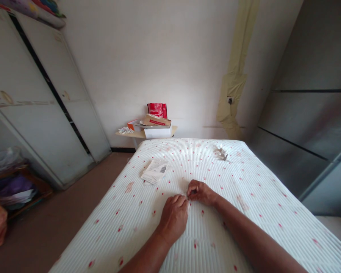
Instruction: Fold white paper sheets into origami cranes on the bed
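Note:
My left hand (174, 217) and my right hand (200, 192) rest close together on a white mattress (244, 212) dotted with red. Both hands have their fingers curled and pinched at the same spot between them, where something small and pale sits that I cannot make out. A stack of printed paper sheets (155, 171) lies on the mattress just beyond the left hand. A small cluster of pale folded paper shapes (221, 152) lies near the far right of the mattress.
A low wooden table (130, 133) with cardboard boxes (157, 126), a red bag (157, 110) and small paper shapes stands against the far wall. White wardrobe doors (36, 110) line the left. Bags and clutter (8, 189) sit on the floor at left.

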